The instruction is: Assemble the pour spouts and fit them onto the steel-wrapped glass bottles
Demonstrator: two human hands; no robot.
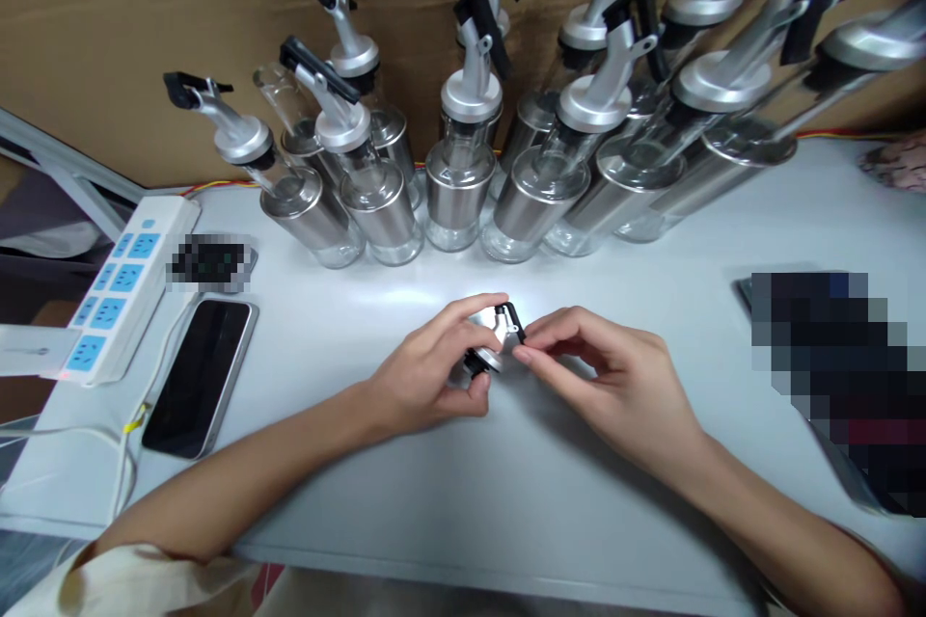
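Over the middle of the white table, my left hand (pixel 438 362) is closed around a pourer spout (pixel 494 359) with a silver body, a black stopper end and a black flip cap. My right hand (pixel 614 371) pinches the black flip cap (pixel 516 320) between thumb and forefinger, from the right side. The spout is tilted, with its stopper end toward the lower left; my left fingers hide part of it. Behind my hands stand several glass oil bottles (pixel 461 188) with steel sleeves, most topped by the same kind of spout.
At the left lie a phone (pixel 201 376), a blurred dark device (pixel 213 262) and a white power strip (pixel 126 284) with cables. A pixelated dark object (pixel 831 357) lies at the right. Cardboard (pixel 180 0) rises behind the bottles.
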